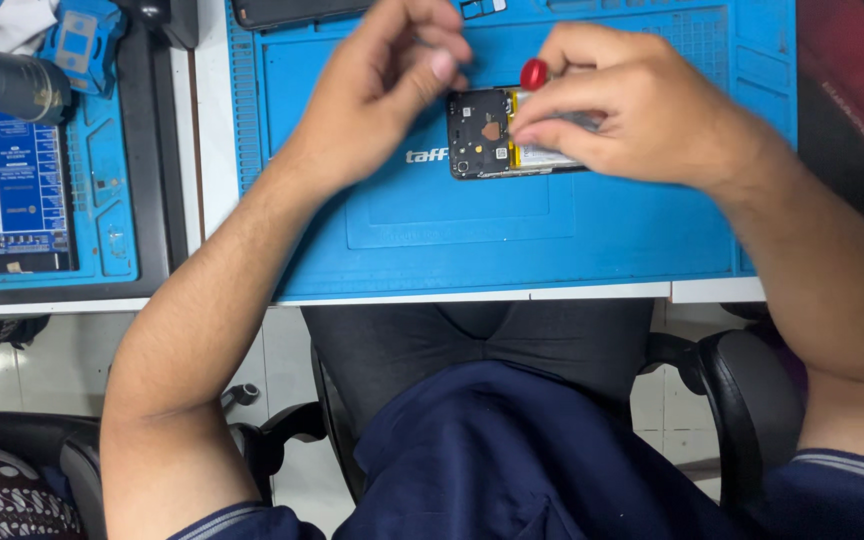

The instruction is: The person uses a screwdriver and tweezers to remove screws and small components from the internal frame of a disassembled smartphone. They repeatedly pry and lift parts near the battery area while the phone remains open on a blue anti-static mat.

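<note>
R hand (617, 100) covers opened phone (487, 135) on blue repair mat (432, 230), fingers pinching red-capped screwdriver (534, 73); L hand (392, 85) fingers curled, holding nothing visible. Second mat (102, 200) at left.

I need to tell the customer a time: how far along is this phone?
Done: the phone lies open on the blue mat, back cover off, board and battery exposed. In hand: the right hand holds a red-capped tool over it; the left hand hovers beside. Left: it is not closed up.
</note>
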